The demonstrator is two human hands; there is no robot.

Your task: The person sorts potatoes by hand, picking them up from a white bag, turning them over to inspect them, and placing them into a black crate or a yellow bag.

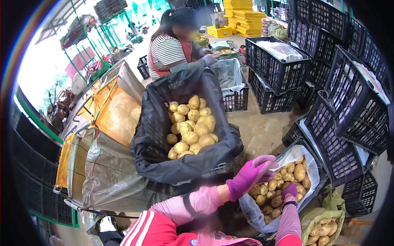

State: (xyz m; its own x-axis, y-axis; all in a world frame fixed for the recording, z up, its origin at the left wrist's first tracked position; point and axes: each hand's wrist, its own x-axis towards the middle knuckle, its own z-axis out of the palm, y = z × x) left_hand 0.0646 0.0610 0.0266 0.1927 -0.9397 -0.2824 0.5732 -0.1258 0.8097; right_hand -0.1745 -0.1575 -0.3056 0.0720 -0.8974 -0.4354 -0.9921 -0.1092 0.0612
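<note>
My left hand [252, 174], in a pink and purple glove, is raised over the left edge of a crate lined with white plastic [314, 164]. Its fingers point right and look pressed together; what they hold, if anything, does not show. Down among the potatoes [301, 172] in that crate is my right hand [289, 190], in a purple glove, its fingertips hidden. A crate lined with black cloth [158, 164] stands to the left, with paler potatoes [193, 131] inside.
A green sack of potatoes [324, 231] sits at the lower right. Black crates [279, 65] are stacked on the right. Large woven sacks [111, 172] stand on the left. Another person [168, 51] works beyond the black-lined crate. Yellow crates [248, 22] are behind.
</note>
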